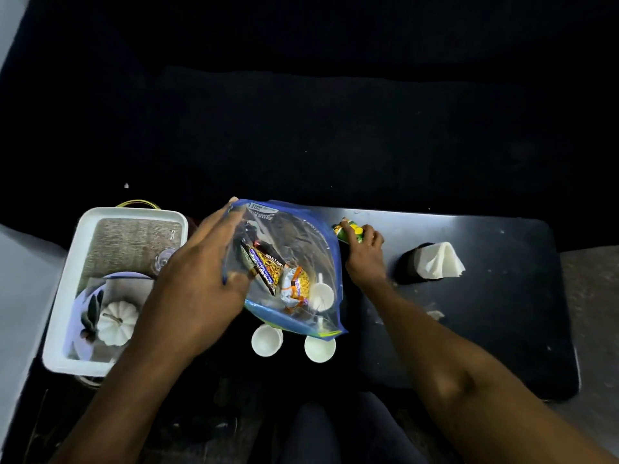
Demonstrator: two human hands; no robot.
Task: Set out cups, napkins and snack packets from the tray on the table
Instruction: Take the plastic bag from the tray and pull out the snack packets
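The job looks partly done: a stack of napkins (438, 261) stands in a dark holder toward the far right of the bench (502, 313), and two white cups (267, 339) sit at its near edge, just below the bag. The right hand (365, 252) has its grip closed on a green snack packet (348, 231) at the far edge. The left hand (197, 279) pinches the clear zip bag (301, 236), with more snack packets (268, 266) and a cup inside; the white tray (63, 329) sits at the left end.
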